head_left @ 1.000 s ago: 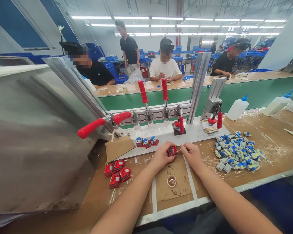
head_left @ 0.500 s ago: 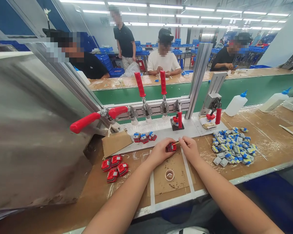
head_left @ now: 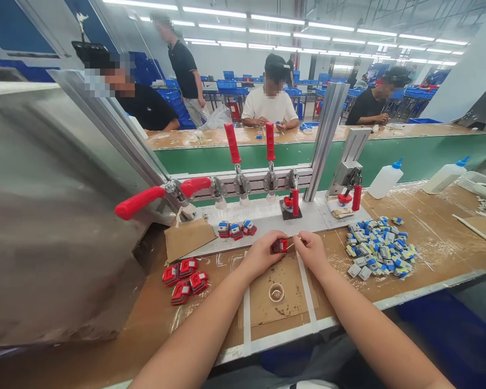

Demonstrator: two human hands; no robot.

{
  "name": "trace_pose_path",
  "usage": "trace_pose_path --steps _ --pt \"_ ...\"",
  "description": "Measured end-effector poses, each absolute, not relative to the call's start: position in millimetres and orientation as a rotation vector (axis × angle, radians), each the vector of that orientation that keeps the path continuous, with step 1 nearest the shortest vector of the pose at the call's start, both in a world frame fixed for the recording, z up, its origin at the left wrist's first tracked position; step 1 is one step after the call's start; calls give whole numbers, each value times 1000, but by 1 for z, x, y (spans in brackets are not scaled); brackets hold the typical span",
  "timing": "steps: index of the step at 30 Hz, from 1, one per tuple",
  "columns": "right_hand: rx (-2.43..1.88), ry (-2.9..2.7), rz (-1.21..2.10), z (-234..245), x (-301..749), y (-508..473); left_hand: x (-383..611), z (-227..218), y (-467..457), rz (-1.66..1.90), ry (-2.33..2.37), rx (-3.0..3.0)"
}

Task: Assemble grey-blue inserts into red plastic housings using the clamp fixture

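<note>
My left hand (head_left: pixel 266 249) is closed around a small red and dark plastic part (head_left: pixel 282 246), whose red face shows past the fingers. In a pinch, my right hand (head_left: pixel 310 248) holds a thin pale stick (head_left: pixel 291 245), its tip at the red part's side. Below both hands, a small round cup (head_left: pixel 276 293) with a little brownish liquid stands on a stained cardboard sheet (head_left: pixel 263 310). Left of my left arm sit several red parts (head_left: pixel 189 281) in a cluster. A row of blue, grey and red parts (head_left: pixel 235 231) lies behind my left hand.
Red-handled toggle clamps (head_left: pixel 231 143) line a metal frame behind my hands. A heap of blue and grey parts (head_left: pixel 383 248) lies to the right, with squeeze bottles (head_left: pixel 385 179) behind it. A large metal housing (head_left: pixel 56 227) fills the left. Other people work across the green-sided bench (head_left: pixel 421 147).
The red part in my left hand has turned slightly, and the stick now meets it from the right side. The view has shifted a little. A standing person behind has moved left.
</note>
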State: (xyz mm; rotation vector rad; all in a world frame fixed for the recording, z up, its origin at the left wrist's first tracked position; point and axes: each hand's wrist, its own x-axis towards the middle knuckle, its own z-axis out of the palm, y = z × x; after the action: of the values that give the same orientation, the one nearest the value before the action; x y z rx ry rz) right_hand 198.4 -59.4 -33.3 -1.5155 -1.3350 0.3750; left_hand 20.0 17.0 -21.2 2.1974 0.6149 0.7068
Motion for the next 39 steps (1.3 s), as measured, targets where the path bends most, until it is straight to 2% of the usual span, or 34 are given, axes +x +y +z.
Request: trace_pose_path --steps 4,8,14,16,20,22,25,28,30,35,37,39 --pt "-1372 -1489 364 -22 195 -73 19 -25 18 702 677 2140" --pt "-1157 -2012 451 -21 183 -85 17 -28 21 677 730 1939" --pt "-1197 -2473 95 -13 177 -93 15 -21 20 681 733 1862" --pt "-1328 -2333 -20 -1 200 -95 13 -18 19 710 738 1876" --pt "-1712 -1337 -347 31 289 -94 12 -7 18 671 736 1925" --pt "-1782 -1074 -347 42 334 -92 16 4 18 640 752 1981" --pt "-1756 -1094 -25 46 375 -90 30 27 13 590 744 2136" --pt "-1601 -1106 148 50 383 -93 51 51 4 562 690 2322" --pt "-1398 -1053 204 67 385 -94 67 63 -1 538 669 2370" --pt "-857 -1037 311 150 412 -66 105 70 -8 394 620 2320" --pt "-814 -1065 326 165 426 -54 113 69 -11 349 609 2304" --pt "-947 -1063 232 157 431 -57 115 70 -13 322 608 2306"
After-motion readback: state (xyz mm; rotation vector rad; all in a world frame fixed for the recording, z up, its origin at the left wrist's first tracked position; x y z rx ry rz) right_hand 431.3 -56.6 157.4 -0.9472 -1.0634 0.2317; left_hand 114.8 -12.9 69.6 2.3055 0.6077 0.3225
